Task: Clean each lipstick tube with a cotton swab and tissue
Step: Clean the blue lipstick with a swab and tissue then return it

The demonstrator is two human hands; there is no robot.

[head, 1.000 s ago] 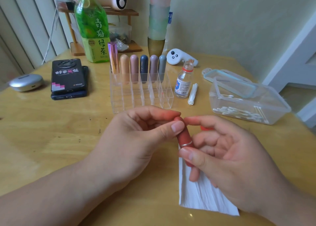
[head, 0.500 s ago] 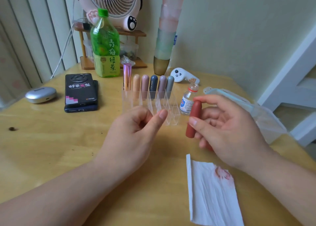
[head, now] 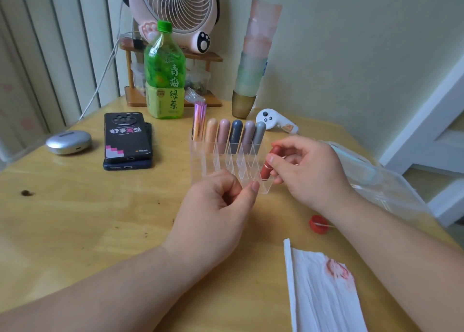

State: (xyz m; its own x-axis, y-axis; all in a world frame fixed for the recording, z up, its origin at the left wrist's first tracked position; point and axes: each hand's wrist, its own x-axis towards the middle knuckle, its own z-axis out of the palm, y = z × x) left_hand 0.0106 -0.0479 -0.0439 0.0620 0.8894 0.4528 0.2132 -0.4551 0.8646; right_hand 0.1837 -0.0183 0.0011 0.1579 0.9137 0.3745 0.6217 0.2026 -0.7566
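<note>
Right hand (head: 308, 171) pinches red lipstick tube (head: 270, 159), tilted, at the right-front cells of the clear organizer (head: 199, 166). Left hand (head: 216, 208) curled, apparently empty, thumb by the front wall. Step looks like returning the cleaned tube. Next: straighten it, then lower into an empty cell.

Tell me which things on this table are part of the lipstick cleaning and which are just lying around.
In the job: red lipstick in the right hand, clear organizer, row of lipsticks, stained tissue, cotton swab.
Lying about: green tea bottle, phones, fan, stacked cups, white controller, silver case.
</note>
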